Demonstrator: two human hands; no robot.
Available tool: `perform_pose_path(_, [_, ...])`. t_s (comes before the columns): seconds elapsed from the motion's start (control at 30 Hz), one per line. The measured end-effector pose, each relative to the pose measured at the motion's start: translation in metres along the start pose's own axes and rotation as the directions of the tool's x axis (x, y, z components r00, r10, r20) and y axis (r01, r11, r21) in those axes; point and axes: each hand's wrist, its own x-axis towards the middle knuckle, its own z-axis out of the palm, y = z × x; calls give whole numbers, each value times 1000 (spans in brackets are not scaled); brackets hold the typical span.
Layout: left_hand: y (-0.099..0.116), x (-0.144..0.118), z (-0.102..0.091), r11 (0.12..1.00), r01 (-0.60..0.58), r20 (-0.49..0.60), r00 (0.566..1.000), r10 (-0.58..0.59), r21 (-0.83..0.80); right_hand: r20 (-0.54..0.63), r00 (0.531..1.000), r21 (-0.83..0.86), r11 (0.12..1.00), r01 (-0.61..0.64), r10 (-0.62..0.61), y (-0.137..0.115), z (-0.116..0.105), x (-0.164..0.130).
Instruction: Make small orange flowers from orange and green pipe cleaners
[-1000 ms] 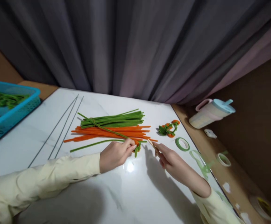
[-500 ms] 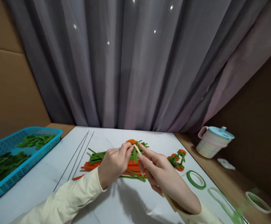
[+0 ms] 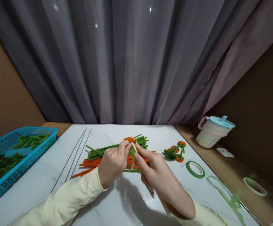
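My left hand [image 3: 114,160] is closed in a pinch at the base of a small ribbed orange coil [image 3: 129,139], which looks wound from pipe cleaner. From the pinch a short green pipe cleaner [image 3: 133,153] hangs down. Between thumb and forefinger, my right hand [image 3: 154,164] grips a pale wooden stick [image 3: 135,147]; its tip meets the left fingertips, and its lower end shows below the palm. Behind and under the hands lie a bundle of green pipe cleaners [image 3: 110,150] and a bundle of orange pipe cleaners [image 3: 91,163], partly covered by my left hand.
Finished-looking orange and green pipe-cleaner pieces [image 3: 174,152] lie to the right, near a roll of green tape [image 3: 195,169]. Thin dark wires [image 3: 72,157] rest at left beside a blue basket [image 3: 53,135] with green pieces. A lidded cup [image 3: 213,131] stands at far right.
The view has shifted slightly, moving most things a little left and up. Both hands stay together, and the stick is tilted more upright at the left fingertips.
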Motion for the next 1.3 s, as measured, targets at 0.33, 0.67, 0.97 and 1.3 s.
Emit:
perform_pose_path(0.33, [0, -1, 1, 998, 48, 36, 998, -49, 29, -52, 999, 71, 997, 12, -9, 11, 11, 2])
perform_pose_path(0.67, [1, 3, -1, 998, 63, 8, 998, -63, -15, -132, 991, 90, 996, 21, -9, 15, 15, 5])
perform_pose_path(0.97, [-2, 12, -6, 783, 371, 161, 928, -337, -498, -119, 993, 205, 978, 27, -3, 9, 8, 7])
perform_pose_path(1.3, [-6, 26, -7, -292, 714, 771, 588, -243, -637, -123, 992, 225, 974, 36, -8, 10, 3, 11])
